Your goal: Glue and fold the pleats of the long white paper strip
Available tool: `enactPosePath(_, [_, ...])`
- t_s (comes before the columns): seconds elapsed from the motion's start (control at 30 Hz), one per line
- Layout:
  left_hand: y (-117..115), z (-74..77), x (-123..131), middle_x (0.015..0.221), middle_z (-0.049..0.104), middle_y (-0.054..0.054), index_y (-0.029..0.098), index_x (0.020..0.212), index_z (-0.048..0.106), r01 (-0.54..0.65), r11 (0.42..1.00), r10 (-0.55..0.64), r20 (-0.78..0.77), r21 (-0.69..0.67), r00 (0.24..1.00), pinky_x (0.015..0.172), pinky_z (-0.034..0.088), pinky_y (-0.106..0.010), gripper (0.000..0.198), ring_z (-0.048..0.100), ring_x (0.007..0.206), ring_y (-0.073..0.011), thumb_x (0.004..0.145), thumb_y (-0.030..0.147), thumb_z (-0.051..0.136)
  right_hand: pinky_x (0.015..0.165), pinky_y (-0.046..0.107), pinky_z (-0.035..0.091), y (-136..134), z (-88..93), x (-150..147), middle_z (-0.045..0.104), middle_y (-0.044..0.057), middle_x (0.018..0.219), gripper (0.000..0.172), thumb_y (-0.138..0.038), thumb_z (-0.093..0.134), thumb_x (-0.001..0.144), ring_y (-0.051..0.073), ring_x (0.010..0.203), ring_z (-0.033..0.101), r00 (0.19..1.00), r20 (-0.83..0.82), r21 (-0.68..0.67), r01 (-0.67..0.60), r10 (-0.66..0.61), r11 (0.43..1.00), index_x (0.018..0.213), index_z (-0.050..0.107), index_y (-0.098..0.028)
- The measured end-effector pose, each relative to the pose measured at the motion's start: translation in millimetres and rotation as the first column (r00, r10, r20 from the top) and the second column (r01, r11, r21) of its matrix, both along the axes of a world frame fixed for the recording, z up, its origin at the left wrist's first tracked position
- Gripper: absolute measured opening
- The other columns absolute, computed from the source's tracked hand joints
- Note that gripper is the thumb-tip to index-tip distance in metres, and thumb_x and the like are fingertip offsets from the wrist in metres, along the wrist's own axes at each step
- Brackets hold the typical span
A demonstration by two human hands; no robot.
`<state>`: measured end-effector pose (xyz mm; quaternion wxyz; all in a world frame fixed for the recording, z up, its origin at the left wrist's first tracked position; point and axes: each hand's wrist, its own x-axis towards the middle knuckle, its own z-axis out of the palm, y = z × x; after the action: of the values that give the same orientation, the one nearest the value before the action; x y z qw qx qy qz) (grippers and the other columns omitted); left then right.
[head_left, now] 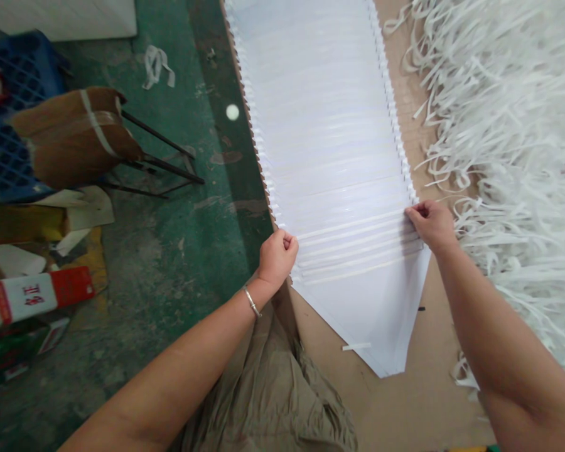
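Note:
A long fanned row of overlapped white paper sheets [324, 125] lies on a brown cardboard-covered table [419, 389], running away from me. My left hand [277, 254] is closed in a pinch on the left edge of the sheets nearest me. My right hand [430, 223] is closed in a pinch on the right edge of the same sheets. Narrow white strips cross the sheets between both hands. One short loose white strip [356, 346] rests on the nearest sheet.
A big heap of white paper strips [513, 144] covers the table's right side. To the left, on the green floor [169, 251], stand a stool with a taped brown seat [75, 135], a blue crate [14, 94] and cardboard boxes [32, 295].

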<state>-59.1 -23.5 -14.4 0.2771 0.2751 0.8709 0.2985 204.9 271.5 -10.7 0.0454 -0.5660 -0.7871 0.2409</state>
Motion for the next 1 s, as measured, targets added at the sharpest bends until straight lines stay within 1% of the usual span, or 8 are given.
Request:
enactPosePath(0.23, [2,-0.5,0,0.066,0.059,0.001,0.024,0.068,0.050,0.035,0.999,-0.035,-0.024,-0.002,0.999,0.064,0.037,-0.028,0.017,0.055,0.063,-0.0168,0.084,0.023,0.057,0.071,0.031,0.044,-1,-5.9,-6,0.070,0.006,0.076,0.020,-0.037,0.066,0.085,0.020,0.072,0.062,0.998,0.058,0.034,-0.029,0.027,0.999,0.082,0.068,-0.018])
enactPosePath(0.4, [1,2.5,-7,0.063,0.056,0.001,0.025,0.070,0.047,0.055,0.998,-0.057,-0.042,-0.043,0.997,0.062,0.034,-0.029,0.019,0.053,0.060,-0.0189,0.084,0.028,0.059,0.075,0.034,0.045,-8,15.0,-9,0.073,0.011,0.087,0.025,-0.034,0.057,0.092,0.025,0.080,0.064,0.964,0.244,0.068,-0.128,0.108,0.989,0.106,0.068,-0.016])
enactPosePath(0.47, [-3,3.5,-11,0.067,0.059,0.000,0.026,0.075,0.049,0.035,0.999,-0.036,-0.028,-0.037,0.999,0.062,0.036,-0.029,0.017,0.057,0.064,-0.0203,0.085,0.033,0.060,0.075,0.036,0.045,-4,30.3,2,0.072,0.014,0.097,0.031,-0.033,0.051,0.095,0.028,0.084,0.064,0.927,0.350,0.132,-0.189,0.133,0.973,0.116,0.066,-0.017])
enactPosePath(0.57, [-12,8.4,-14,0.074,0.065,-0.002,0.025,0.083,0.051,0.016,1.000,-0.016,-0.005,0.015,1.000,0.065,0.041,-0.028,0.015,0.063,0.070,-0.0210,0.089,0.037,0.058,0.078,0.038,0.044,8,46.6,29,0.069,0.019,0.112,0.033,-0.034,0.048,0.096,0.031,0.093,0.063,0.851,0.496,0.199,-0.303,0.170,0.932,0.115,0.069,-0.017])
enactPosePath(0.73, [-20,29.7,4,0.076,0.066,-0.001,0.024,0.087,0.054,0.073,0.990,-0.085,0.099,0.119,0.991,0.067,0.045,-0.027,0.011,0.065,0.070,-0.0185,0.091,0.034,0.055,0.083,0.043,0.041,23,41.8,59,0.065,0.024,0.111,0.031,-0.028,0.049,0.095,0.037,0.106,0.058,0.736,0.648,0.156,-0.380,0.196,0.912,0.104,0.074,-0.011])
enactPosePath(0.83, [-15,43.3,21,0.080,0.068,-0.002,0.023,0.089,0.058,0.112,0.977,-0.145,0.182,0.184,0.972,0.068,0.047,-0.027,0.009,0.065,0.072,-0.0175,0.092,0.031,0.055,0.082,0.042,0.040,9,47.9,61,0.065,0.021,0.107,0.032,-0.030,0.047,0.097,0.035,0.105,0.057,0.770,0.604,0.217,-0.404,0.203,0.888,0.096,0.075,-0.014])
enactPosePath(0.9, [-7,51.0,37,0.082,0.069,-0.003,0.022,0.090,0.061,0.133,0.965,-0.189,0.243,0.228,0.951,0.070,0.049,-0.028,0.010,0.065,0.075,-0.0178,0.092,0.030,0.055,0.084,0.042,0.040,-12,63.9,60,0.066,0.018,0.107,0.031,-0.034,0.048,0.098,0.034,0.105,0.056,0.804,0.543,0.278,-0.445,0.243,0.851,0.094,0.074,-0.016])
enactPosePath(1.0, [14,62.9,68,0.092,0.071,-0.006,0.021,0.095,0.067,0.147,0.932,-0.270,0.364,0.330,0.892,0.073,0.052,-0.030,0.014,0.066,0.079,-0.0183,0.093,0.029,0.055,0.091,0.044,0.039,-58,95.9,52,0.067,0.014,0.116,0.025,-0.034,0.052,0.098,0.032,0.108,0.056,0.812,0.421,0.297,-0.545,0.405,0.784,0.092,0.072,-0.021])
